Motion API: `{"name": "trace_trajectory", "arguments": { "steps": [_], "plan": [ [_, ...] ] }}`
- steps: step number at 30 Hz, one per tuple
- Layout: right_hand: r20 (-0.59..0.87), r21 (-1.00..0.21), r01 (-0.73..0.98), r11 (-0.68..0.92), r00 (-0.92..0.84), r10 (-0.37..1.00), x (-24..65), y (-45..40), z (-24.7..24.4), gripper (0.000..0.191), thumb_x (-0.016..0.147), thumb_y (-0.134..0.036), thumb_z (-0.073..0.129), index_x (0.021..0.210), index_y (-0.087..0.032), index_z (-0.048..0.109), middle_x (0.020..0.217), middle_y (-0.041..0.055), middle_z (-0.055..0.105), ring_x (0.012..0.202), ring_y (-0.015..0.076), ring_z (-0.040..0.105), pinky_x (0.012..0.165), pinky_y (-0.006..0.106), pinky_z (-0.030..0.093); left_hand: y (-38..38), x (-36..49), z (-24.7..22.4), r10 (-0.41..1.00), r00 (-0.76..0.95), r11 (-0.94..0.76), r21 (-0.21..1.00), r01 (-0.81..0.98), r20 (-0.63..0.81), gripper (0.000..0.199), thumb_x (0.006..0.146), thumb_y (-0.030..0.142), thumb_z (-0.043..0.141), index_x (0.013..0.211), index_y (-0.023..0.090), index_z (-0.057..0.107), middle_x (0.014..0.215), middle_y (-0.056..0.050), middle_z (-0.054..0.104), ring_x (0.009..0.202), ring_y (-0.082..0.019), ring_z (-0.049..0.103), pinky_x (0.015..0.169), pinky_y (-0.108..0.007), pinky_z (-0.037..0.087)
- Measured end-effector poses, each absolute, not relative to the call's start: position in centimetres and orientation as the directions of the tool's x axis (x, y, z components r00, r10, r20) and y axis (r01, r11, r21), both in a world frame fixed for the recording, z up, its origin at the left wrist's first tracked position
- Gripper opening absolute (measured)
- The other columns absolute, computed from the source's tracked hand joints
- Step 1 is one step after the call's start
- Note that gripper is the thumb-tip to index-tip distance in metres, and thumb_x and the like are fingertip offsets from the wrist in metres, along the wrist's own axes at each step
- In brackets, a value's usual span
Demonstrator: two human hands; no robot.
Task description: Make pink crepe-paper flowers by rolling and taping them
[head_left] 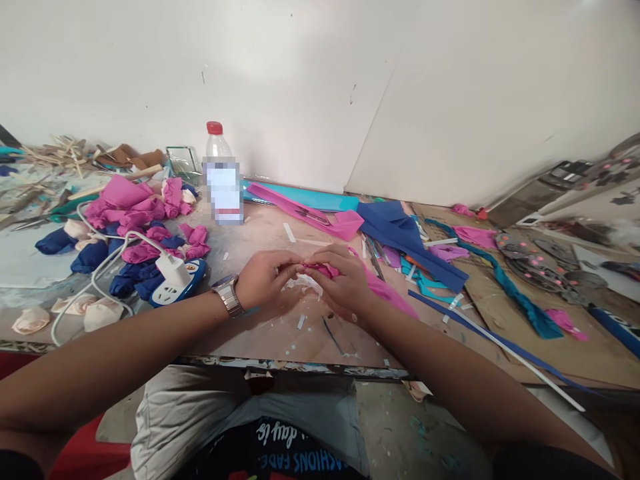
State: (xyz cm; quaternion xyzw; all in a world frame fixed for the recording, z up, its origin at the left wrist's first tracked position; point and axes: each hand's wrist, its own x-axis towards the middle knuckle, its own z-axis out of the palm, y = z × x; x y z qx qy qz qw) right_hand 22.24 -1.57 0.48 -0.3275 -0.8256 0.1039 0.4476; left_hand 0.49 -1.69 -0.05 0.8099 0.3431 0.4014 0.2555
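Both my hands meet over the middle of the worktable's front part. My left hand (267, 277), with a watch (229, 296) on its wrist, pinches the left end of a small bunched pink strip (326, 269). My right hand (345, 280) is closed around the strip's other side, its fingers hiding much of it. More pink material (393, 293) lies on the table beyond my right hand. Just under my fingertips shows a crumpled whitish patch (306, 285), whose kind I cannot make out.
Pink rolled pieces (125, 207), blue ones (90, 257) and cream ones (31, 321) lie at left, beside a blue-white power strip (180, 283) with a white cable. Behind stands a red-capped bottle (225, 190). Blue sheets (393, 227) and a cardboard sheet (480, 287) lie at right.
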Motion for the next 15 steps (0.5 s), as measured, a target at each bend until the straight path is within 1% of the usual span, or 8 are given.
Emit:
{"name": "trace_trajectory", "arguments": {
  "steps": [5,9,15],
  "plan": [
    [0.694,-0.473,0.425,0.772,-0.360,0.623,22.19,-1.59,0.44,0.005,0.089,-0.030,0.078,0.090,-0.026,0.075,0.089,0.0023,0.075,0.086,0.0180,0.069,0.080,0.034,0.054,-1.78,0.49,0.28,0.766,0.447,-0.625,0.697,0.351,0.462,0.032,0.101,0.042,0.055,0.103,0.019,0.077,0.087,-0.004,0.078,0.069,-0.013,0.066,0.067,-0.024,0.050],
    [0.665,-0.495,0.465,0.734,-0.341,0.664,22.16,-1.82,0.68,0.006,0.091,-0.030,0.074,0.092,-0.025,0.071,0.089,0.0022,0.073,0.087,0.0187,0.068,0.081,0.034,0.053,-1.96,0.55,0.57,0.765,0.440,-0.630,0.690,0.356,0.471,0.029,0.099,0.040,0.058,0.103,0.018,0.077,0.089,-0.005,0.078,0.067,-0.013,0.063,0.066,-0.024,0.048],
    [0.620,-0.519,0.492,0.699,-0.346,0.704,22.21,-1.94,0.63,0.010,0.092,-0.034,0.071,0.091,-0.025,0.067,0.088,0.0023,0.070,0.085,0.0193,0.066,0.081,0.035,0.052,-2.05,0.71,0.43,0.760,0.434,-0.638,0.681,0.359,0.483,0.027,0.100,0.037,0.056,0.096,0.017,0.074,0.085,-0.004,0.076,0.067,-0.013,0.062,0.064,-0.025,0.047]
  ]
}}
